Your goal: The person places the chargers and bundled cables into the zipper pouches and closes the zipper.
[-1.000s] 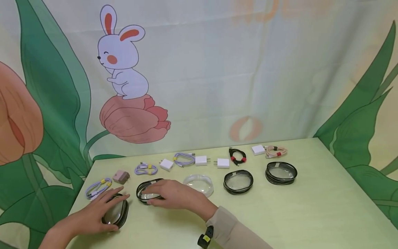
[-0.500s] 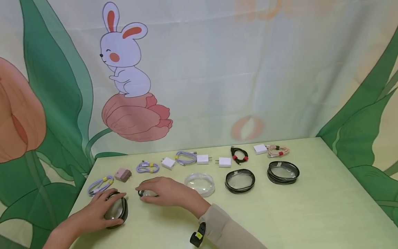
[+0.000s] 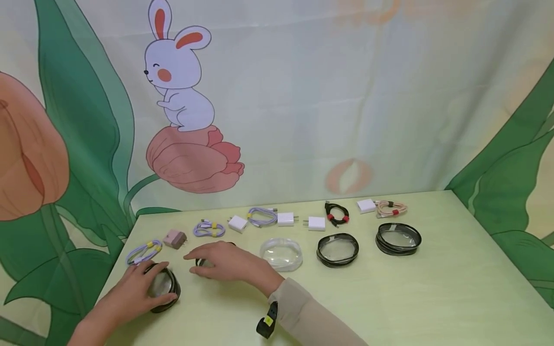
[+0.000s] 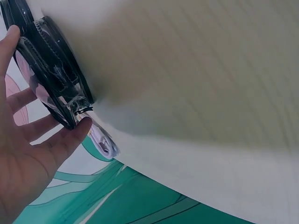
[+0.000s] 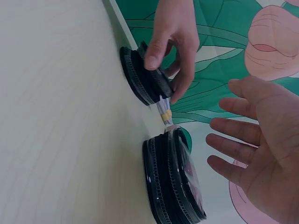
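Note:
At the table's left, my left hand point(image 3: 130, 298) grips a clear zip case point(image 3: 161, 284) with a black rim, thumb on the near side and fingers on the far side. The left wrist view shows that case point(image 4: 53, 70) between thumb and fingertips. My right hand point(image 3: 227, 262) hovers over a second black-rimmed zip case point(image 3: 203, 263), hiding most of it. In the right wrist view this second case point(image 5: 163, 177) lies apart from the right hand point(image 5: 266, 144), whose fingers are stretched out and hold nothing.
Right of my hands lie a white-rimmed case point(image 3: 281, 264) and two black-rimmed cases point(image 3: 337, 263) point(image 3: 398, 249). Behind run a pink charger point(image 3: 175, 239), several white chargers point(image 3: 285, 219), lilac cables point(image 3: 208, 229), a black cable point(image 3: 337, 215) and a pink cable point(image 3: 391, 209). A printed curtain hangs behind.
My right hand has shifted left over the second case, covering more of it, with its fingers straighter. My left hand's fingers and thumb have drawn closer around its case. The view has shifted slightly.

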Action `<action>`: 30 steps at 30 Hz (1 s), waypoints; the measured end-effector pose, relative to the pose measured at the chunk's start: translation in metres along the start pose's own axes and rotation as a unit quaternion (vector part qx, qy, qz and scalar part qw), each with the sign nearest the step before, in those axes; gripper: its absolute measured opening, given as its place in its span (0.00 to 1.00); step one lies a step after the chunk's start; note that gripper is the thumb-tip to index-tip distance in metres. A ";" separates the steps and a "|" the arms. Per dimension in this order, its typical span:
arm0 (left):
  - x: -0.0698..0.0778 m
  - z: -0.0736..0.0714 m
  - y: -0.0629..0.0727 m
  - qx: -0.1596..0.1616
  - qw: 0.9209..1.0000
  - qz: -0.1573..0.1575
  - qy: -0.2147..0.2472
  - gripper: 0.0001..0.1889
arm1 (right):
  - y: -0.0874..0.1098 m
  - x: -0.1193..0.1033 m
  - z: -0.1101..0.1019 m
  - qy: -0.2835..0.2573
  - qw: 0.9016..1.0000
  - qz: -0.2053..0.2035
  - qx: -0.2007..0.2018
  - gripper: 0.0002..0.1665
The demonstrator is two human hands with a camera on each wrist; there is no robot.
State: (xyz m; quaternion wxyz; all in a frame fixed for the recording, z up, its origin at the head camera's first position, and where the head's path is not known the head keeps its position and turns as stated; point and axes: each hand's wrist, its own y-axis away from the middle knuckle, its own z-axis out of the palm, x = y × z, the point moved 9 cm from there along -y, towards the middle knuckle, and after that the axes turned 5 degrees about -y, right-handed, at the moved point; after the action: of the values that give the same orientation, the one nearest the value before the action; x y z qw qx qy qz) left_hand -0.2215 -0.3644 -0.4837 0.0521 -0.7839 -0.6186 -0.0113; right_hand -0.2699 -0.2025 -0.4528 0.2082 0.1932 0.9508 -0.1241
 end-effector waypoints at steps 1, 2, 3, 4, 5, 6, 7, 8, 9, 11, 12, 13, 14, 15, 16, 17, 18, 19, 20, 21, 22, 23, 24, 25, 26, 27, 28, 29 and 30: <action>-0.001 -0.001 0.001 0.005 1.000 -0.004 0.002 0.44 | -0.002 0.000 0.000 -0.003 1.000 0.001 -0.001 0.25; -0.002 -0.002 0.002 0.007 1.000 -0.011 0.005 0.44 | -0.003 0.000 0.001 -0.007 1.000 0.002 -0.002 0.26; -0.004 -0.002 0.003 0.009 1.000 -0.016 0.008 0.44 | -0.005 0.000 0.002 -0.011 1.000 0.002 -0.004 0.26; -0.005 -0.003 0.004 0.009 1.000 -0.022 0.012 0.44 | -0.007 -0.001 0.003 -0.011 1.000 0.003 -0.005 0.26; -0.006 -0.003 0.005 0.009 1.000 -0.025 0.016 0.44 | -0.009 -0.001 0.004 -0.014 1.000 0.005 -0.006 0.26; -0.007 -0.003 0.006 0.008 0.999 -0.028 0.021 0.44 | -0.011 -0.001 0.004 -0.013 1.000 0.006 -0.007 0.26; -0.008 -0.004 0.007 0.007 0.999 -0.032 0.027 0.44 | -0.014 -0.001 0.005 -0.014 1.000 0.008 -0.007 0.26; -0.009 -0.004 0.008 0.004 0.999 -0.037 0.034 0.44 | -0.016 -0.001 0.006 -0.013 1.000 0.010 -0.008 0.26; -0.009 -0.004 0.009 0.004 0.998 -0.038 0.043 0.44 | -0.018 -0.001 0.006 -0.014 1.000 0.011 -0.007 0.25; -0.010 -0.005 0.011 0.005 0.997 -0.040 0.063 0.44 | -0.022 0.001 0.006 -0.022 1.000 0.017 -0.005 0.25; -0.010 -0.005 0.012 0.008 0.996 -0.041 0.073 0.44 | -0.024 0.003 0.005 -0.027 0.999 0.021 -0.003 0.25; -0.010 -0.006 0.013 0.010 0.996 -0.042 0.083 0.44 | -0.026 0.005 0.005 -0.036 0.999 0.027 0.000 0.25; -0.010 -0.006 0.014 0.012 0.995 -0.042 0.091 0.44 | -0.028 0.008 0.005 -0.046 0.998 0.033 0.003 0.25; -0.009 -0.006 0.015 0.014 0.994 -0.040 0.099 0.44 | -0.030 0.010 0.005 -0.057 0.998 0.039 0.007 0.25; -0.010 -0.007 0.016 0.016 0.994 -0.041 0.103 0.44 | -0.032 0.013 0.004 -0.067 0.997 0.045 0.010 0.25; -0.010 -0.008 0.017 0.018 0.993 -0.042 0.106 0.44 | -0.034 0.015 0.004 -0.076 0.996 0.048 0.013 0.24; -0.010 -0.008 0.017 0.019 0.993 -0.043 0.107 0.44 | -0.036 0.016 0.004 -0.084 0.995 0.049 0.015 0.24; -0.011 -0.008 0.018 0.018 0.993 -0.046 0.108 0.44 | -0.038 0.017 0.005 -0.092 0.994 0.051 0.016 0.24; -0.012 -0.008 0.019 0.016 0.993 -0.049 0.107 0.44 | -0.041 0.018 0.005 -0.096 0.994 0.051 0.016 0.24; -0.013 -0.008 0.019 0.017 0.993 -0.051 0.106 0.44 | -0.044 0.019 0.006 -0.100 0.994 0.050 0.015 0.24; -0.014 -0.008 0.020 0.016 0.993 -0.056 0.103 0.45 | -0.046 0.019 0.007 -0.102 0.993 0.049 0.015 0.24; -0.015 -0.008 0.020 0.015 0.993 -0.059 0.100 0.45 | -0.049 0.019 0.008 -0.106 0.993 0.048 0.014 0.24; -0.016 -0.009 0.021 0.015 0.993 -0.063 0.099 0.45 | -0.052 0.019 0.009 -0.108 0.993 0.049 0.012 0.24; -0.017 -0.009 0.022 0.015 0.993 -0.066 0.100 0.46 | -0.055 0.020 0.010 -0.110 0.992 0.053 0.011 0.24; -0.018 -0.009 0.023 0.015 0.993 -0.069 0.099 0.46 | -0.058 0.020 0.011 -0.111 0.992 0.056 0.010 0.24; -0.018 -0.010 0.024 0.015 0.993 -0.070 0.099 0.46 | -0.061 0.020 0.012 -0.111 0.992 0.058 0.010 0.24; -0.019 -0.010 0.025 0.015 0.992 -0.071 0.099 0.47 | -0.064 0.019 0.013 -0.110 0.992 0.061 0.009 0.24; -0.019 -0.011 0.026 0.016 0.992 -0.071 0.101 0.47 | -0.067 0.019 0.016 -0.110 0.992 0.063 0.007 0.24; -0.019 -0.010 0.026 0.018 0.992 -0.071 0.103 0.47 | -0.071 0.020 0.019 -0.111 0.992 0.066 0.004 0.24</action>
State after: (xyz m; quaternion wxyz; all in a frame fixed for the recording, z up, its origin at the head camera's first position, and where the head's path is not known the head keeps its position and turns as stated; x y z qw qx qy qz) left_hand -0.1998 -0.3903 -0.4767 0.1282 -0.7318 -0.6640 -0.0843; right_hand -0.3096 -0.2657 -0.4670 0.3198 0.2414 0.9063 -0.1346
